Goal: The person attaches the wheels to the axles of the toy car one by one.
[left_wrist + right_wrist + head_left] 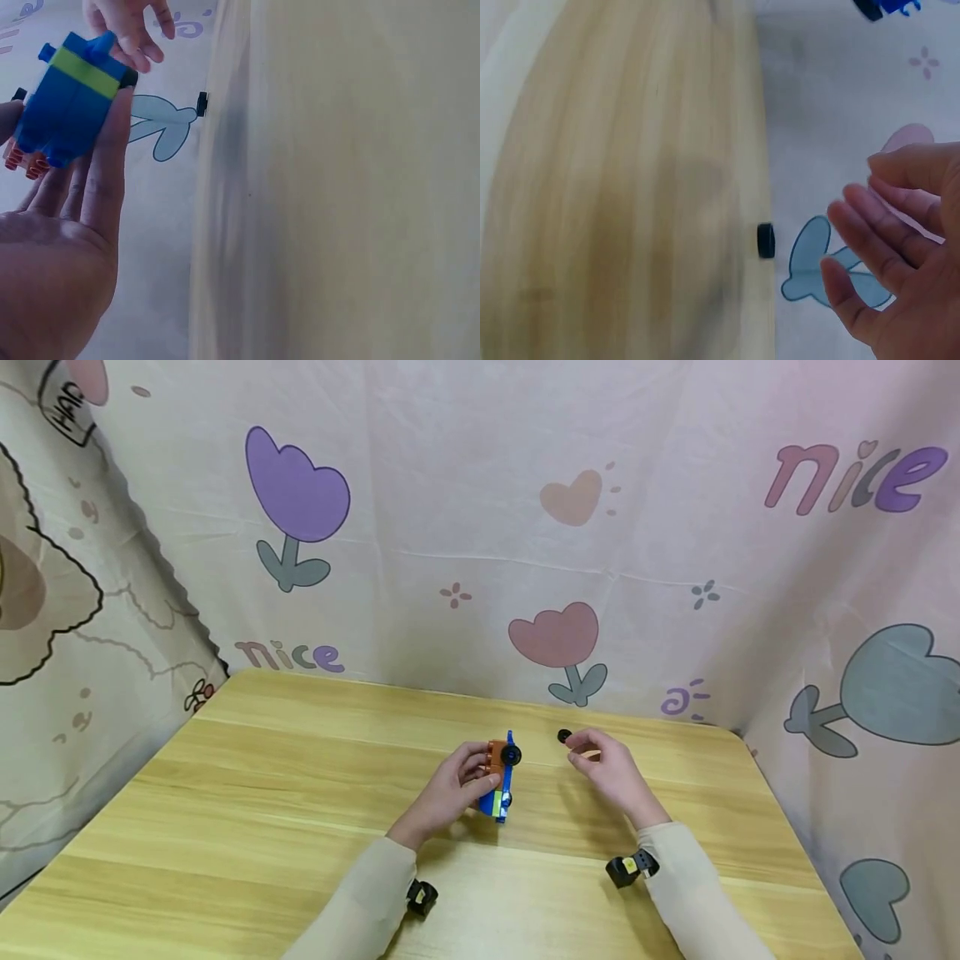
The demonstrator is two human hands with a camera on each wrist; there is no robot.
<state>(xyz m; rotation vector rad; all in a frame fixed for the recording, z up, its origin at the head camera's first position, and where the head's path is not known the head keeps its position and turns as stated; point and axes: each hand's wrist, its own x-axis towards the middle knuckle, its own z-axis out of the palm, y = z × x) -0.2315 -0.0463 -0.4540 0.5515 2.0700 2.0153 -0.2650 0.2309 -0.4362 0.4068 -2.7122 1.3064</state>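
Note:
My left hand [448, 787] grips a toy car of building blocks [488, 805], blue and orange with a lime-green band, tipped on its side above the table. A black wheel [512, 755] sits on the car's side facing right. In the left wrist view the blue body [66, 112] lies between thumb and fingers, orange studs beneath it. My right hand [613, 781] holds nothing; its fingers are loosely bent. A loose black wheel [564, 736] rests on the table just past those fingertips. The right wrist view shows this wheel [766, 241] apart from the right hand [911, 251].
The wooden table [247, 793] ends at the back against a printed cloth [420, 627] with flowers and lettering. More cloth hangs at both sides. Each wrist carries a small black camera, such as the right one [622, 871].

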